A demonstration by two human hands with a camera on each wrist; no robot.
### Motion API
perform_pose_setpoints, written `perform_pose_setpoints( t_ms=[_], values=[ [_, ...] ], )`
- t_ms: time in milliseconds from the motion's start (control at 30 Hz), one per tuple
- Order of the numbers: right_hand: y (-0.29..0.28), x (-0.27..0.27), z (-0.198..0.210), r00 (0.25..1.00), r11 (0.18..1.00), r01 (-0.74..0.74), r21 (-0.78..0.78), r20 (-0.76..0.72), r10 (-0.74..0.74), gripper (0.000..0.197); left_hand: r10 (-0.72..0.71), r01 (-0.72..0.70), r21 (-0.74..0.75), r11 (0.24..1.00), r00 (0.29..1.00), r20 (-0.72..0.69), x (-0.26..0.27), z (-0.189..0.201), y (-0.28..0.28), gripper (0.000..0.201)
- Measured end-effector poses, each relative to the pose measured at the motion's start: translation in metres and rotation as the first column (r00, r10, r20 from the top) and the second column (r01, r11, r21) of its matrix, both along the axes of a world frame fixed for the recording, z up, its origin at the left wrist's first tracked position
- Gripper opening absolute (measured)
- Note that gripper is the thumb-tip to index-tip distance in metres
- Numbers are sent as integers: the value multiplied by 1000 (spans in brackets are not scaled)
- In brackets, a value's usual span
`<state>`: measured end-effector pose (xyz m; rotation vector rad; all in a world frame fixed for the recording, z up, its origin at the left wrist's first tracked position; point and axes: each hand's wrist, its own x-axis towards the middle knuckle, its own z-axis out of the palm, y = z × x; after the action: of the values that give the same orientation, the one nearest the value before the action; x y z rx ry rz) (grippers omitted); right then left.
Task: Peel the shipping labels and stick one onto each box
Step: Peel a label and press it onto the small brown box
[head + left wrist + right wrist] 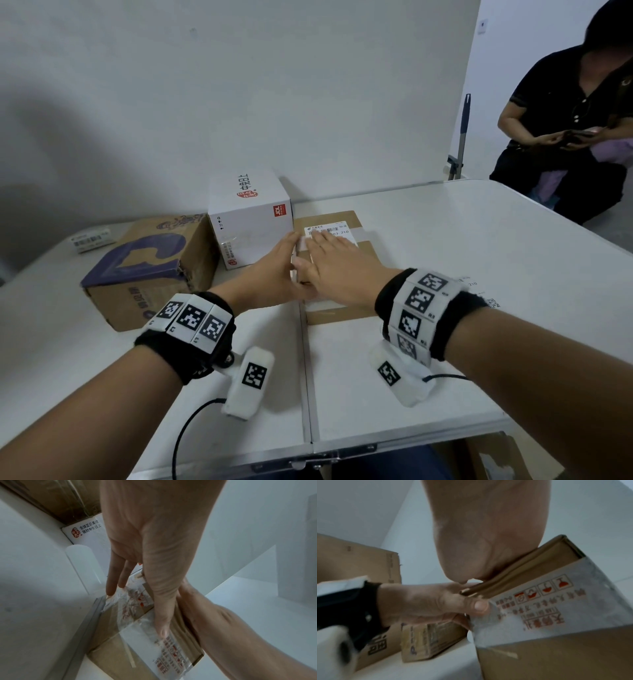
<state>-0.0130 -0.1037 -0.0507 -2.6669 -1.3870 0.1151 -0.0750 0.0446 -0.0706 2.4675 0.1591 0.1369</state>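
Note:
A flat brown box (366, 253) lies mid-table with a white shipping label (337, 230) on its top. My right hand (337, 258) lies flat on that label, fingers straight, pressing down; the label's near part is hidden under it. My left hand (275, 269) rests against the box's left side, where clear tape and red handling marks (539, 601) show. Its fingers (113, 580) are straight and its thumb (163, 622) runs along the top edge. A white box (250, 212) and a brown box with purple print (150, 270) stand to the left, with no label visible on them.
Another label sheet (479, 291) lies on the table by my right wrist. A small label strip (90, 240) sits at the far left. A person in black (575, 120) crouches beyond the table's right corner. A seam (306, 370) runs down the white table.

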Motion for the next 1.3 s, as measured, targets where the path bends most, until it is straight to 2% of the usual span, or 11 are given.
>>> perform_pose_setpoints(
  t_ms=[167, 300, 400, 567, 733, 800, 900, 1033, 1100, 1167, 1300],
  values=[
    [8, 18, 13, 999, 996, 7, -85, -53, -12, 62, -40, 40, -119, 992, 999, 2, -1, 1, -1, 114],
    [3, 33, 7, 999, 996, 42, -84, -19, -44, 65, -20, 18, -59, 998, 1000, -24, 0, 2, -1, 124],
    [-4, 44, 6, 995, 992, 95, -77, -5, -96, 67, -5, 4, -10, 1000, 999, -40, 0, 5, -2, 123],
    [-9, 54, 5, 979, 979, 193, -72, -59, -197, 69, -7, 10, 57, 998, 999, -49, 5, 8, -3, 123],
    [-24, 76, 8, 927, 936, 352, -17, -130, -351, 70, -19, 21, 47, 999, 998, -53, 13, 12, -5, 117],
    [-21, 78, 11, 935, 941, 337, 24, -124, -331, 68, -28, 29, 33, 999, 999, -43, 20, 13, -5, 114],
    [-7, 74, 11, 972, 973, 223, 63, -96, -216, 65, -17, 19, 43, 999, 999, -51, 33, 11, -2, 116],
    [14, 70, 5, 994, 994, 101, 31, -45, -99, 63, -56, 58, 52, 997, 998, -37, 46, 8, 0, 123],
    [22, 70, 6, 997, 998, 56, 20, -60, -54, 59, -110, 109, 30, 994, 994, 20, 53, 6, 2, 115],
    [27, 72, 10, 999, 999, 35, 34, -36, -34, 54, -122, 120, 31, 992, 992, 40, 60, 5, 4, 108],
    [23, 83, 24, 998, 999, 52, 2, 17, -52, 47, -56, 56, 35, 998, 998, -12, 79, 9, 7, 107]
  ],
)
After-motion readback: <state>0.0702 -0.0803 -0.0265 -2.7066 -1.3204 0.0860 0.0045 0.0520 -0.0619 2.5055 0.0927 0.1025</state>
